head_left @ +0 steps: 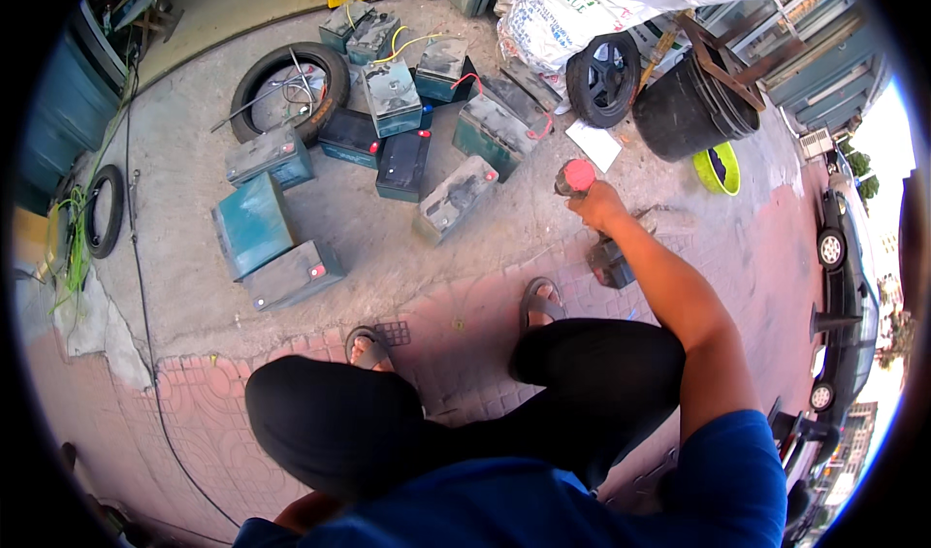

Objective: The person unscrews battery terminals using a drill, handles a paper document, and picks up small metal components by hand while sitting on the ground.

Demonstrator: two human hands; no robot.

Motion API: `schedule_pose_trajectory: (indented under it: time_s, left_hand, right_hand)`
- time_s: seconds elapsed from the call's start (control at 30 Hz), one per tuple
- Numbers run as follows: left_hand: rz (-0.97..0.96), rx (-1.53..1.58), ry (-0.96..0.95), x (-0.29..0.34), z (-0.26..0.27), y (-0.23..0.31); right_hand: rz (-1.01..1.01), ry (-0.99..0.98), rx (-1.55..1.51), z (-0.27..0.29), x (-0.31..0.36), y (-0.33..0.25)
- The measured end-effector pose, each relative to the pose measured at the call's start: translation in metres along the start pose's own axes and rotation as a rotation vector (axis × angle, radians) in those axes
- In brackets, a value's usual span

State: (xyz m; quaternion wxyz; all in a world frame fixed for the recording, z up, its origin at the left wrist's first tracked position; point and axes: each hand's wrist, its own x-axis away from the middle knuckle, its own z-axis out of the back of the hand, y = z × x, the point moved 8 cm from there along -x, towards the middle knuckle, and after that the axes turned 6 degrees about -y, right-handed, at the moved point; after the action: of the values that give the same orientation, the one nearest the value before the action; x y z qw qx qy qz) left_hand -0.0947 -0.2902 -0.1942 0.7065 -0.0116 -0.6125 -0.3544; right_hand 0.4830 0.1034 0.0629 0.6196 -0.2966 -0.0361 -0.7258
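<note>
My right hand (603, 207) is wrapped around the grip of a red and black cordless power tool (580, 176), out to the right of my knees. Below the fist shows its dark battery pack (611, 262); whether this rests on the ground I cannot tell. Only a bit of my left forearm (308, 511) appears at the lower edge, and that hand is out of sight. Beyond my feet lie several dusty lead-acid batteries, among them a grey-topped one (456, 199) nearest the tool, a teal one (254, 226) on the left and a black one (404, 165).
A tire (335, 82) with metal rods inside lies behind the batteries. A small wheel (603, 80) leans by white sacks (572, 15). At the right stand a black bucket (679, 112) and a lime-green bowl (718, 170). A cable (145, 325) crosses the ground at left.
</note>
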Motion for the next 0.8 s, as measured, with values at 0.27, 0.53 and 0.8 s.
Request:
schedule_pose_trajectory:
  time_s: [0.27,0.53,0.8]
  left_hand:
    - [0.095,0.066,-0.049,-0.007,-0.011,-0.009]
    - [0.15,0.133,-0.059,0.002,-0.021,-0.001]
    - [0.192,0.182,-0.029,0.029,-0.031,0.0]
  right_hand:
    - [-0.04,-0.015,-0.182,-0.006,-0.043,0.002]
    - [0.05,0.105,-0.037,0.037,-0.122,0.042]
    - [0.023,0.028,-0.073,0.037,-0.166,0.059]
